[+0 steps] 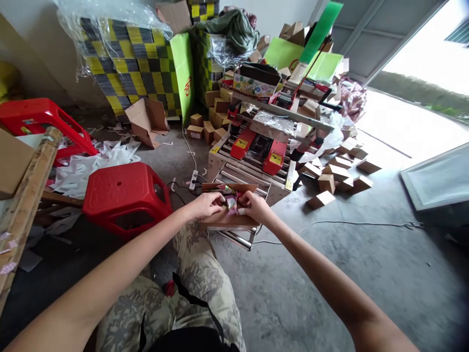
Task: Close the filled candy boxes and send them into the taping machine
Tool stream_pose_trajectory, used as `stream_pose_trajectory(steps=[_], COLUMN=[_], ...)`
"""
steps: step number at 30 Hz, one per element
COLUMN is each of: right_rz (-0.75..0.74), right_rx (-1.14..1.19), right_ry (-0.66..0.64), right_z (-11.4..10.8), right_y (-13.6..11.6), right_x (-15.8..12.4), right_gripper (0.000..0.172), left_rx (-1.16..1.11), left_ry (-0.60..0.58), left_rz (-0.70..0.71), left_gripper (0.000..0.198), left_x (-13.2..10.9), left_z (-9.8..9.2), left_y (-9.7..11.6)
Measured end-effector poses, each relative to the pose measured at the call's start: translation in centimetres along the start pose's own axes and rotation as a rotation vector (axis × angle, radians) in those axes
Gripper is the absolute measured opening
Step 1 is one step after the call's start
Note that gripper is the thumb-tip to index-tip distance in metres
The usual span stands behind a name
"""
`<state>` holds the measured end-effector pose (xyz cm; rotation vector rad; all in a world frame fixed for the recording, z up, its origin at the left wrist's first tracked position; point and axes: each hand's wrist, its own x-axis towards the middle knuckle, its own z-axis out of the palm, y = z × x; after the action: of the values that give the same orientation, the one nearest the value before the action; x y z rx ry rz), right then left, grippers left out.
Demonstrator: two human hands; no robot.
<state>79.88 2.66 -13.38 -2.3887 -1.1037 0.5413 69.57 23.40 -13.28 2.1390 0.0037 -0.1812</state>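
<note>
An open cardboard box (230, 227) rests on the near end of the roller conveyor, just in front of my knees. Inside it lie small shiny packets, among them a pink and clear plastic packet (232, 202). My left hand (207, 205) reaches in over the left side, its fingers curled closed; what they hold is too small to make out. On the opposite side, my right hand (255, 207) pinches at the right edge of the pink packet. The contents below the top packets are hidden by my fingers.
A carton sealing machine (258, 149) with red plates stands beyond the box. Red plastic stools (119, 190) are at left. Small cartons (335, 173) lie scattered on the right floor, and a cable (330, 223) crosses it. Checkered stacks (135, 66) stand behind.
</note>
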Motion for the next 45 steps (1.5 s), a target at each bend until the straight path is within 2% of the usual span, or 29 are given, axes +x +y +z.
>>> stream_pose_trajectory(steps=[1,2,4,6,7,9,11,13,15,17,20,23,25,27,29,32,34,35,37,39,41,42,43,45], right_rz=[-0.027,-0.091,-0.278,-0.411,-0.423,-0.365,-0.257,-0.133,-0.004,0.082,0.11,0.104,0.08,0.041,0.004,-0.023,-0.11,-0.168,-0.262,-0.28,-0.274,-0.271,-0.264,-0.241], right_rx=[-0.016,-0.037,-0.093,-0.147,-0.153,-0.096,0.03,0.154,0.222,0.211,-0.022,-0.313,-0.371,-0.362,-0.357,-0.33,-0.27,-0.239,-0.202,-0.214,-0.239,-0.253,-0.266,-0.285], right_ry=[0.115,0.225,0.362,0.343,0.314,0.307,0.356,0.387,0.371,0.332,0.245,0.111,0.061,0.058,0.087,0.217,0.3,0.295,0.192,0.066,0.017,0.016,0.025,0.09], right_z=[0.4,0.8,1.5,2.0,2.1,2.1,1.9,1.7,1.6,1.5,1.5,1.6,1.6,1.7,1.8,2.0,2.2,2.3,2.5,2.6,2.7,2.8,2.8,2.9], right_y=[-0.5,-1.0,-2.0,-2.8,-3.0,-2.9,-2.3,-1.7,-1.3,-1.3,-2.1,-2.7,-2.8,-2.9,-2.9,-2.9,-2.9,-2.9,-3.1,-3.3,-3.6,-3.8,-4.0,-4.5], right_x=[-0.8,-1.6,-2.7,-3.0,-2.8,-1.6,0.0,1.4,2.3,2.7,2.9,3.7,4.3,4.4,3.8,2.3,1.5,1.5,1.9,3.0,4.1,4.5,4.7,4.5], right_gripper=[0.03,0.037,0.046,0.047,0.045,0.038,0.027,0.015,0.022,0.029,0.027,0.027,0.027,0.027,0.026,0.029,0.037,0.042,0.043,0.036,0.027,0.022,0.019,0.02], left_rx=[0.062,0.122,0.22,0.339,0.422,0.6,0.705,0.72,0.713,0.701,0.698,0.738,0.755,0.755,0.755,0.748,0.731,0.724,0.71,0.701,0.688,0.683,0.679,0.657], left_ry=[0.114,0.176,0.184,0.167,0.194,0.337,0.519,0.58,0.492,0.348,0.131,-0.158,-0.326,-0.401,-0.397,-0.307,-0.204,-0.153,0.006,0.277,0.569,0.676,0.73,0.737], left_rz=[0.027,0.058,0.117,0.156,0.164,0.136,0.059,0.016,0.03,0.055,0.043,-0.049,-0.114,-0.144,-0.157,-0.146,-0.12,-0.107,-0.071,-0.013,0.052,0.067,0.069,0.065], left_gripper=[0.019,0.014,0.008,0.009,0.01,0.018,0.037,0.058,0.064,0.06,0.048,0.039,0.038,0.037,0.034,0.035,0.037,0.038,0.038,0.041,0.057,0.07,0.083,0.099], left_x=[-0.6,-1.1,-1.7,-2.2,-2.4,-2.9,-3.3,-3.4,-3.1,-2.6,-1.5,0.2,1.6,2.8,3.4,2.7,1.4,0.6,-1.2,-2.6,-3.3,-3.4,-3.3,-2.9], left_z=[0.7,1.2,1.9,2.2,2.4,2.7,3.1,3.5,3.6,3.4,2.3,0.7,-0.1,-0.6,-0.7,-0.2,0.5,1.0,2.1,3.0,3.4,3.4,3.3,2.9], left_y=[0.1,0.2,0.5,1.0,1.2,1.5,1.6,1.4,1.2,1.1,1.5,2.4,2.9,3.3,3.3,2.8,2.3,2.0,1.6,1.3,0.9,0.7,0.5,0.0])
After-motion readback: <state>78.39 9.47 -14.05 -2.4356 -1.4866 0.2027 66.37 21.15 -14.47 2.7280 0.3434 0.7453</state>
